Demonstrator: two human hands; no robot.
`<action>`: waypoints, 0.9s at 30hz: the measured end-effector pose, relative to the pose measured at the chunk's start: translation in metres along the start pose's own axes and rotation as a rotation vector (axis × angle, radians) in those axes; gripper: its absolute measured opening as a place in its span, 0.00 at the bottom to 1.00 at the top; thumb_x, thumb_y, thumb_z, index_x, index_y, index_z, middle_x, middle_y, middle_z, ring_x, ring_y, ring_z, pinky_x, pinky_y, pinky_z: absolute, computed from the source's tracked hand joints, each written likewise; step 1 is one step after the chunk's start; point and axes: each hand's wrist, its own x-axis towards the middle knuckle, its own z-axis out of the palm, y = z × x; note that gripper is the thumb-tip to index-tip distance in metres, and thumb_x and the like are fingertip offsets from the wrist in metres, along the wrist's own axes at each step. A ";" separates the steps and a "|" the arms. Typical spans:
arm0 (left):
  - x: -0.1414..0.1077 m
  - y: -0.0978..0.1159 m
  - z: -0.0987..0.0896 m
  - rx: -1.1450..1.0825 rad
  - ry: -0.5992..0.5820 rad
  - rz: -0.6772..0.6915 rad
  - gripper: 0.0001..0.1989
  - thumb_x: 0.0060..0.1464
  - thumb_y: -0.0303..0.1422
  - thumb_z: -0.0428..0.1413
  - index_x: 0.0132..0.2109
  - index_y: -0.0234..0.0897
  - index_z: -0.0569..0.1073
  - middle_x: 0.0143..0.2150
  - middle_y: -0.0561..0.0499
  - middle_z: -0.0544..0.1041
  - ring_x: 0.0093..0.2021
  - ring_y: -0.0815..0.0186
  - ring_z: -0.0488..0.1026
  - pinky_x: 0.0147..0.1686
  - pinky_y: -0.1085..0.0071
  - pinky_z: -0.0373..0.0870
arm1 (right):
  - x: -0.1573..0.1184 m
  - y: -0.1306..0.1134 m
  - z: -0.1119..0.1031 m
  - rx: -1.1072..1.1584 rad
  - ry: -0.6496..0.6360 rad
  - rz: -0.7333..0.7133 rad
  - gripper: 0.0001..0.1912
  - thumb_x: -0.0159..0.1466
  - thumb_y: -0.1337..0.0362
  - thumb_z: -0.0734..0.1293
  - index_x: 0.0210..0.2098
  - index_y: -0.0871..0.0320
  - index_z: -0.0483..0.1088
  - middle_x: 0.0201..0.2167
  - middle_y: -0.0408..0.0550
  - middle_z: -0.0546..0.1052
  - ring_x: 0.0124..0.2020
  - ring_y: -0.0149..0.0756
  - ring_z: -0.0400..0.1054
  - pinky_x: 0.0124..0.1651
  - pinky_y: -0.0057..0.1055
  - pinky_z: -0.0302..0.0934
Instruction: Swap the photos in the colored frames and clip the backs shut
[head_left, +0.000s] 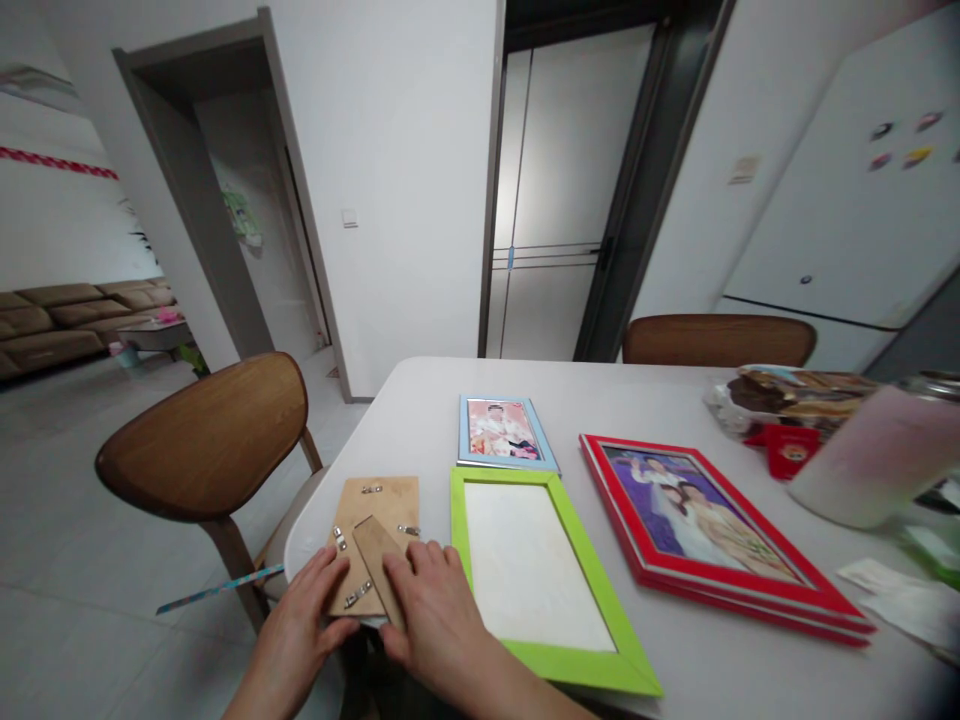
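Note:
A brown frame backing board point(401, 500) lies at the near left edge of the table, with metal clips along its sides and a slanting support leg point(373, 550) on it. My left hand point(304, 615) grips the board's left side, thumb near the lower edge and fingers closed on it. Across its right side lies my right hand point(439, 605), fingers bent and thumb at the bottom edge, holding board and leg. Right of it rests a lime green frame point(592, 575) with a white inside. Beyond that is a light blue photo frame point(544, 430).
Stacked red photo frames point(645, 550) lie on the right of the white table point(600, 395). Behind them are a pinkish white container point(862, 465), a red packet point(791, 450), a plastic bag point(724, 400) and tissue point(900, 595). A wooden chair point(217, 440) stands left; a patterned strip point(225, 588) juts past the edge.

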 end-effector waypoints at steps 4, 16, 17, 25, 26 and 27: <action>0.007 0.014 -0.006 -0.067 0.072 0.053 0.22 0.39 0.36 0.60 0.45 0.37 0.68 0.48 0.42 0.70 0.46 0.56 0.68 0.44 0.60 0.67 | -0.003 0.001 -0.010 0.158 0.084 0.024 0.22 0.47 0.69 0.62 0.44 0.55 0.62 0.40 0.51 0.63 0.41 0.39 0.57 0.43 0.37 0.53; 0.046 0.158 0.019 -0.255 -0.116 0.182 0.24 0.36 0.30 0.62 0.44 0.33 0.68 0.49 0.38 0.69 0.49 0.55 0.65 0.46 0.59 0.65 | -0.094 0.097 -0.076 -0.024 0.186 0.179 0.18 0.54 0.62 0.58 0.43 0.58 0.66 0.45 0.55 0.64 0.47 0.41 0.59 0.47 0.40 0.58; 0.046 0.162 0.022 -0.259 -0.153 0.173 0.24 0.36 0.29 0.62 0.44 0.32 0.68 0.49 0.38 0.68 0.49 0.55 0.65 0.47 0.58 0.65 | -0.097 0.102 -0.076 -0.040 0.178 0.187 0.18 0.54 0.62 0.58 0.43 0.58 0.66 0.45 0.55 0.64 0.47 0.41 0.60 0.47 0.39 0.58; 0.047 0.167 0.019 -0.231 -0.335 0.130 0.16 0.44 0.29 0.56 0.43 0.37 0.68 0.50 0.43 0.68 0.52 0.57 0.62 0.52 0.49 0.51 | -0.106 0.120 -0.060 -0.153 0.208 0.120 0.19 0.52 0.62 0.60 0.44 0.56 0.66 0.46 0.54 0.66 0.47 0.43 0.59 0.47 0.42 0.56; 0.046 0.167 0.018 -0.231 -0.344 0.128 0.15 0.45 0.29 0.55 0.43 0.38 0.68 0.50 0.44 0.68 0.52 0.58 0.62 0.53 0.50 0.50 | -0.106 0.121 -0.059 -0.159 0.209 0.108 0.19 0.53 0.62 0.60 0.44 0.56 0.66 0.45 0.54 0.66 0.47 0.44 0.59 0.47 0.43 0.56; 0.045 0.167 0.017 -0.234 -0.350 0.129 0.14 0.46 0.29 0.55 0.43 0.38 0.68 0.50 0.45 0.68 0.53 0.58 0.61 0.53 0.50 0.50 | -0.106 0.121 -0.059 -0.163 0.205 0.098 0.19 0.53 0.61 0.60 0.44 0.55 0.66 0.45 0.54 0.66 0.47 0.44 0.59 0.47 0.43 0.56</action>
